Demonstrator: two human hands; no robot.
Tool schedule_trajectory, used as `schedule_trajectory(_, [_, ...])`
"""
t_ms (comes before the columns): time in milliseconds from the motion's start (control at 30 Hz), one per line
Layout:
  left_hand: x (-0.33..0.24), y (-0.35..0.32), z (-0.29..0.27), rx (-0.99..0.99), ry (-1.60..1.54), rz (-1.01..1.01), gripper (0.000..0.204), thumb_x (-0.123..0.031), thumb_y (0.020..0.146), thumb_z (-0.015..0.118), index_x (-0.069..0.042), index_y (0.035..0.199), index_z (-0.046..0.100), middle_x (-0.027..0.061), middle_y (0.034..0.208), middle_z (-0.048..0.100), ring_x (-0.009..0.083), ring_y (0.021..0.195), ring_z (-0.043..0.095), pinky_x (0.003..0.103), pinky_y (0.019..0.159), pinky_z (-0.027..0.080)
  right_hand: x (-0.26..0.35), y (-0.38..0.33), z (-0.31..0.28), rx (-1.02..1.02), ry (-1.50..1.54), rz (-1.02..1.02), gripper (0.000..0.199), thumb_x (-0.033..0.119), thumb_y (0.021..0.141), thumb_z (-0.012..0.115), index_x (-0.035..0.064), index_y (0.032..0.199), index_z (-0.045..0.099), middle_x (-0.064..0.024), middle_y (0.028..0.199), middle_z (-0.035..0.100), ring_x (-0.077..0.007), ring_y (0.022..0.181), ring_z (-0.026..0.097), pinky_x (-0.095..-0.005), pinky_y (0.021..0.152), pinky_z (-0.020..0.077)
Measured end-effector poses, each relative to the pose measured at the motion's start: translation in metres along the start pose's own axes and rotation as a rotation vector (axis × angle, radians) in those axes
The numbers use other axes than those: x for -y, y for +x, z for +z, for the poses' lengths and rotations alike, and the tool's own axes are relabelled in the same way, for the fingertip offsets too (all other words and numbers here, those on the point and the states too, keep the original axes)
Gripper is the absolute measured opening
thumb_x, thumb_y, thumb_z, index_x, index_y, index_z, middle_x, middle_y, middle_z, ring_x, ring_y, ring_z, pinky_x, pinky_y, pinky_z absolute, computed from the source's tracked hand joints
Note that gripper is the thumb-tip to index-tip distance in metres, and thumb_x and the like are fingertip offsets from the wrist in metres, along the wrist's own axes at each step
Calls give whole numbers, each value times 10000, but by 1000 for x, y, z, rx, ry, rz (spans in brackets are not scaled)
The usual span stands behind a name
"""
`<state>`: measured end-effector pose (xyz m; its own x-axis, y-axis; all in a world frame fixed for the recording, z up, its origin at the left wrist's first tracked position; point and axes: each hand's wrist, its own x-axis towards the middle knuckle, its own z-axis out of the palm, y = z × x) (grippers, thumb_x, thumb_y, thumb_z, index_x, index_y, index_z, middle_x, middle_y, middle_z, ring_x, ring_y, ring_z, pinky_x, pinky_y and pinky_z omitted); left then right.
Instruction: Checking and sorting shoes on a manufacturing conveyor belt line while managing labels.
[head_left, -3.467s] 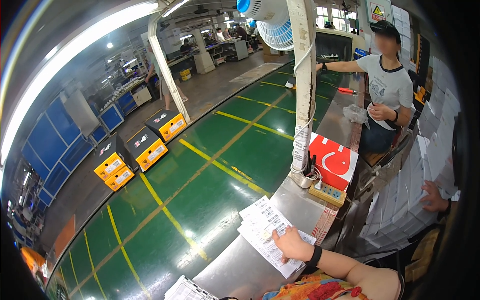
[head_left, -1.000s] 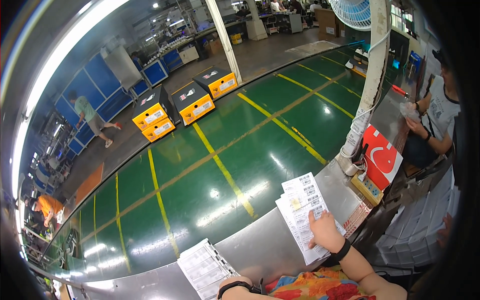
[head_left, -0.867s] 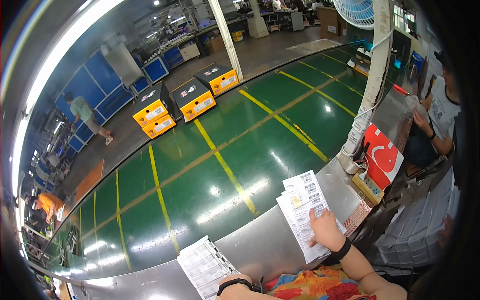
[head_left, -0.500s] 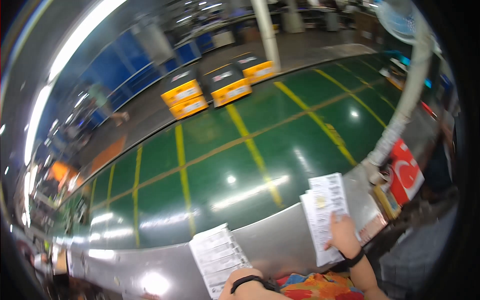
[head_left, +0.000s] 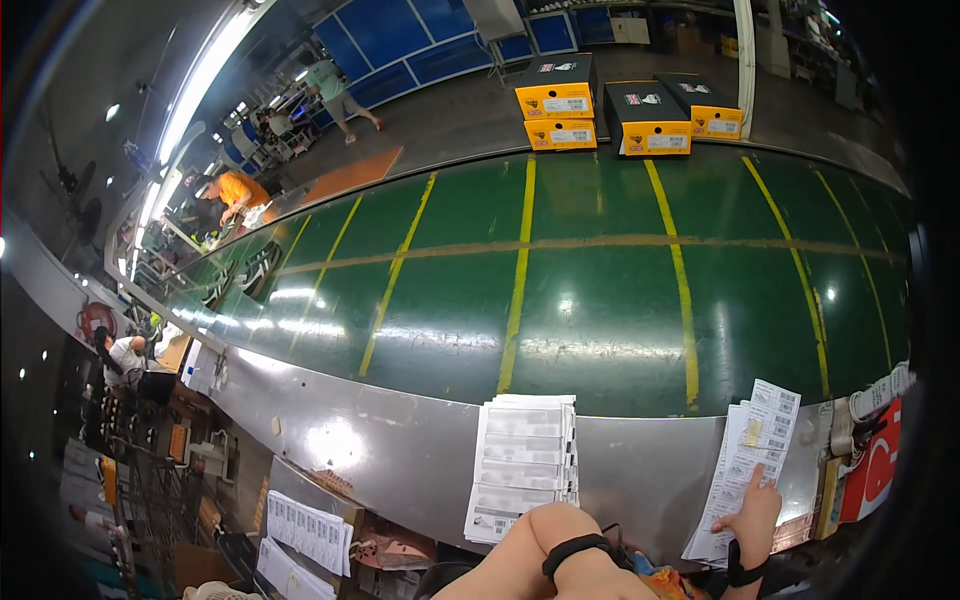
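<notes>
My right hand [head_left: 754, 518] rests on a loose fan of printed white label sheets [head_left: 738, 490] at the right of the metal ledge. Its index finger and thumb are stretched out over the top sheet, which bears barcodes and a small yellowish patch. My left arm [head_left: 545, 540], with a black band round it, is bent at the lower edge. The fingers of that hand are hidden. Just beyond this arm lies a second stack of printed sheets [head_left: 522, 460], overlapped in rows.
Beyond the metal ledge [head_left: 380, 435] runs a green belt [head_left: 600, 280] with yellow lines. Black-and-orange shoeboxes [head_left: 648, 135] stand past its far edge. Shoes [head_left: 262, 268] sit at its left end. More sheets [head_left: 305, 530] lie lower left; a red box [head_left: 872, 465] stands right. Several people are farther off.
The view has swung left, so the boxes and sheets appear farther right and the picture is sharper. My right hand stays on its sheets. More of my bent left arm shows.
</notes>
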<state>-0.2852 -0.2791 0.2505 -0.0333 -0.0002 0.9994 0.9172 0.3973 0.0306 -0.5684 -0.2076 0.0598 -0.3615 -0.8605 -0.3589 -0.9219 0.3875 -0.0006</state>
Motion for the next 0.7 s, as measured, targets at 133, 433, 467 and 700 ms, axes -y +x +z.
schedule_trajectory(133, [9,1,5,23,-19,-22,214,-109,963,462,-37,823,607,125,886,633,249,760,622,387,714,511,0,-2,-5,10,35,19,1359,369,274,932,-94,1385,302,-427,1198,491,-473,1046,573,-409,895,487])
schedule_trajectory(433, [24,1,13,68,179,-246,210,-107,971,477,-35,904,662,55,889,630,198,749,598,357,706,487,1,-4,-6,1,62,1,1349,353,277,937,-99,1379,305,-405,1144,537,-448,973,597,-412,829,501])
schedule_trajectory(467, [24,1,9,61,140,-264,187,-117,972,519,-17,931,672,65,872,643,220,728,607,350,676,485,1,-4,-6,3,68,0,1349,357,276,938,-101,1377,307,-405,1142,538,-450,972,597,-413,827,501])
schedule_trajectory(700, [27,-3,-30,200,-451,-454,134,-117,942,598,-8,940,675,83,849,656,252,708,618,352,637,481,2,-6,-8,-22,59,-12,1334,363,279,940,-106,1365,324,-401,1128,546,-457,978,593,-415,828,502])
